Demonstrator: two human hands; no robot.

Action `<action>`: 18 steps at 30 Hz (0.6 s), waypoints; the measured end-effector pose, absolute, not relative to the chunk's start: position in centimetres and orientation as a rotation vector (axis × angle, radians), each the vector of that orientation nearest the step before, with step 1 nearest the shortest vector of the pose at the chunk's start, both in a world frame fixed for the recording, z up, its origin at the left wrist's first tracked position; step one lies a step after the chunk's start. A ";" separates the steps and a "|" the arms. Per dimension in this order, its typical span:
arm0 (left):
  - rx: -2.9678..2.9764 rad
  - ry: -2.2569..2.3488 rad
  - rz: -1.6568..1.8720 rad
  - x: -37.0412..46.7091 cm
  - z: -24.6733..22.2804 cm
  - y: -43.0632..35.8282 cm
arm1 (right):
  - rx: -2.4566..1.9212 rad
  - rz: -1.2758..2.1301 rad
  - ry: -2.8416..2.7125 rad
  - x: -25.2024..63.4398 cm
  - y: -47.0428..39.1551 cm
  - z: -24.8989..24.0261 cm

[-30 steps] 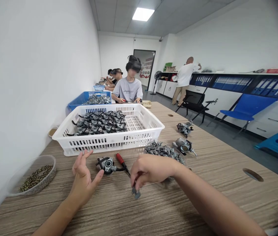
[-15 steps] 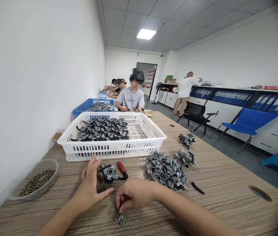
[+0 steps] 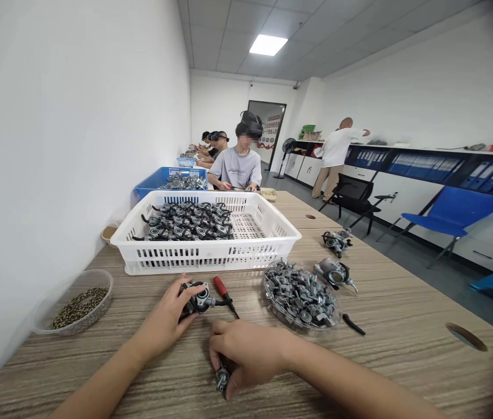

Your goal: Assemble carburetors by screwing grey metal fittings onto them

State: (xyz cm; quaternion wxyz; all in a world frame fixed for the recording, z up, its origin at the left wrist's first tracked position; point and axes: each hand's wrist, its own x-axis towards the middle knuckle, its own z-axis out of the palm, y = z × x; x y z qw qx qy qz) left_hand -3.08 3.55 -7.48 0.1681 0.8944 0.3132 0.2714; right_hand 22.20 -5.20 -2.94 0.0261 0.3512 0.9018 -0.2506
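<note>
My left hand (image 3: 164, 317) is closed around a carburetor (image 3: 203, 297) with black hoses, which sits on the table in front of the white basket. The thumb is at its near side and the fingers reach over its top. Lower down, my right hand (image 3: 252, 350) pinches a small grey metal fitting (image 3: 222, 378) close to the tabletop; the fingers hide part of it. A screwdriver (image 3: 221, 288) with a red handle lies just right of the carburetor, its tip pointing toward my right hand.
A white basket (image 3: 215, 263) holds rows of carburetors. To the right stand a clear bowl (image 3: 287, 321) of metal fittings, two more carburetors (image 3: 336, 272) and a short black hose (image 3: 353, 324). A clear tub (image 3: 107, 294) of screws is at left. A co-worker (image 3: 237, 166) sits opposite.
My left hand has moved from beside the carburetor onto it and closed around it. My right hand still pinches the small fitting. The view has shifted slightly.
</note>
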 end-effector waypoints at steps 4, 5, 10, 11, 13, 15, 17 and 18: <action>2.534 0.912 0.850 -3.1 -7.2 3.5 | 1.107 -0.851 2.802 22.2 -5.0 -3.1; 2.520 0.923 0.872 -3.1 -7.1 3.4 | 1.110 -0.885 2.802 22.2 -4.9 -3.2; 2.494 0.994 0.911 -2.9 -6.6 3.0 | 1.194 -1.038 2.809 21.9 -4.8 -3.7; 2.499 1.010 0.908 -2.9 -6.5 3.0 | 1.210 -1.056 2.817 21.7 -4.8 -3.9; 2.513 1.041 0.893 -3.0 -6.4 2.9 | 1.216 -1.083 2.835 21.4 -4.8 -4.1; 2.533 1.070 0.876 -3.2 -6.2 2.9 | 1.217 -1.100 2.847 21.1 -4.7 -4.4; 2.559 1.098 0.875 -3.4 -6.1 2.8 | 1.243 -1.113 2.845 20.9 -4.6 -4.7; 2.571 1.116 0.882 -3.4 -6.0 2.8 | 1.258 -1.119 2.844 20.8 -4.6 -4.9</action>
